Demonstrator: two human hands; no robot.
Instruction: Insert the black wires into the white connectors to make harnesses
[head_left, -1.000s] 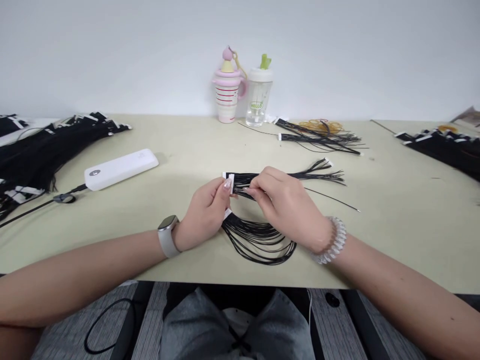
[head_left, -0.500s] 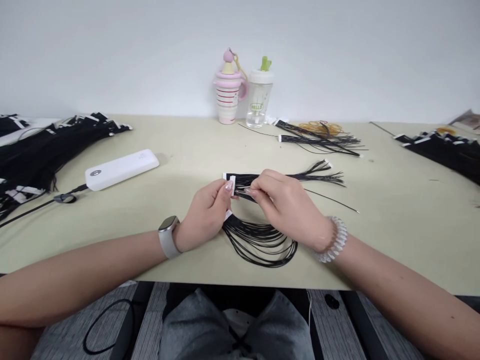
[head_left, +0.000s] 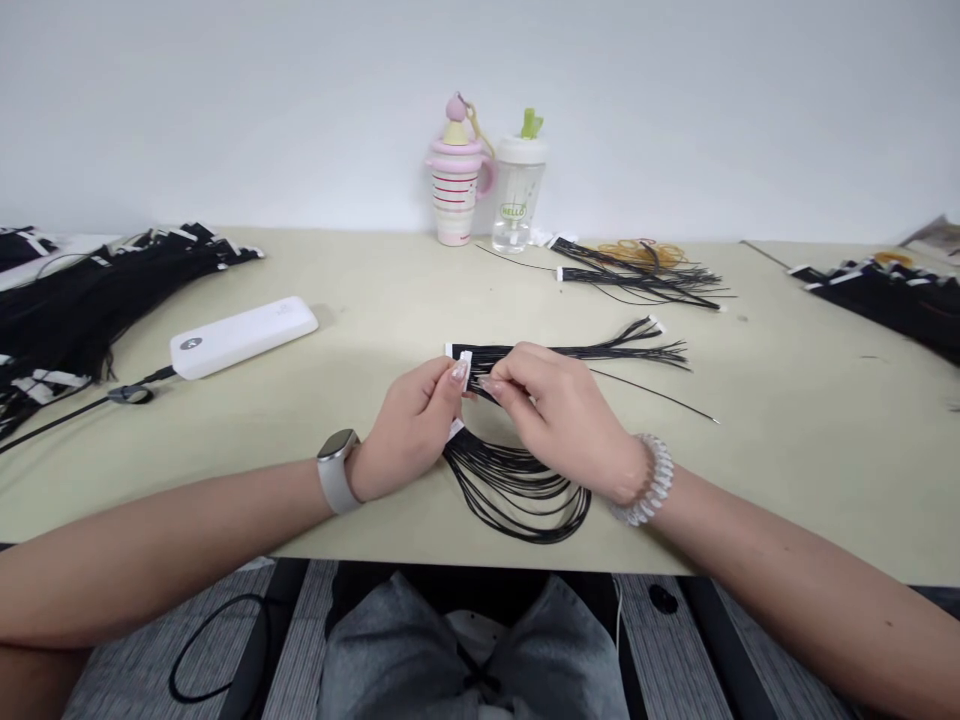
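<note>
My left hand (head_left: 420, 412) pinches a white connector (head_left: 466, 368) between thumb and fingers. Black wires (head_left: 517, 490) loop out below it toward the table's front edge, with a second white connector end (head_left: 455, 429) under the hand. Close to the connector, my right hand (head_left: 555, 415) is closed in a pinch; a thin wire appears to be between its fingertips, though the tips partly cover it. Just behind both hands lies another bundle of black wires (head_left: 592, 352) with white ends. A single loose wire (head_left: 660, 391) runs out to the right.
A white power bank (head_left: 244, 338) with a cable lies left of my hands. Heaps of black wire harnesses (head_left: 142, 285) fill the far left, and more harnesses (head_left: 892, 300) lie at right. A pink cup (head_left: 454, 195), a clear bottle (head_left: 517, 195) and wire bundles (head_left: 637, 280) are at the back.
My right hand has moved slightly left, nearer the connector held in my left hand. The left hand stays nearly in place, and the wire loop has shifted a little.
</note>
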